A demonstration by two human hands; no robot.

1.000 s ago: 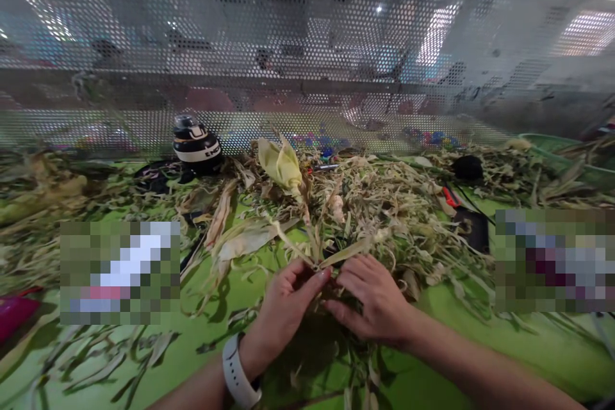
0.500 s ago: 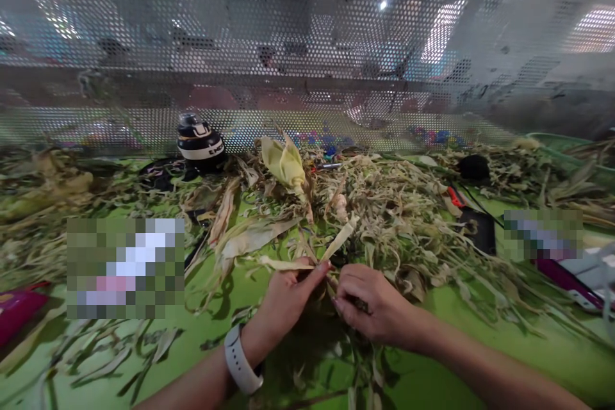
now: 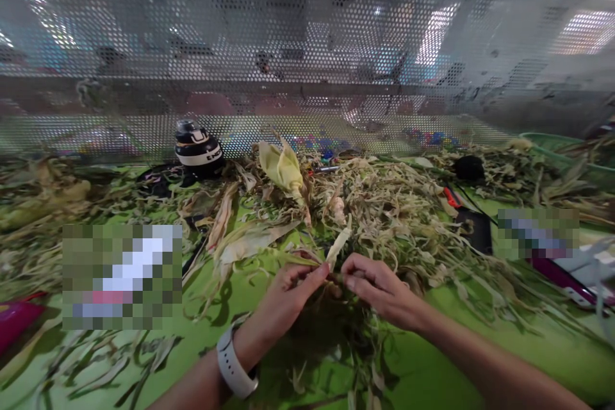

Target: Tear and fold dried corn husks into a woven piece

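Low in the centre, the hands [image 3: 336, 285] are pinching a pale dried leaf strip [image 3: 340, 245]; tangled dried leaves [image 3: 398, 205] are crowding the green bench [image 3: 432, 359] beyond.

Perforated grey metal panel [image 3: 288, 45] behind a bright green tabletop [image 3: 432, 359].

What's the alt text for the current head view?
Two bare hands pinch pale leaf strips above a green table. Dried leaves lie heaped beyond; a black bottle stands behind, left.
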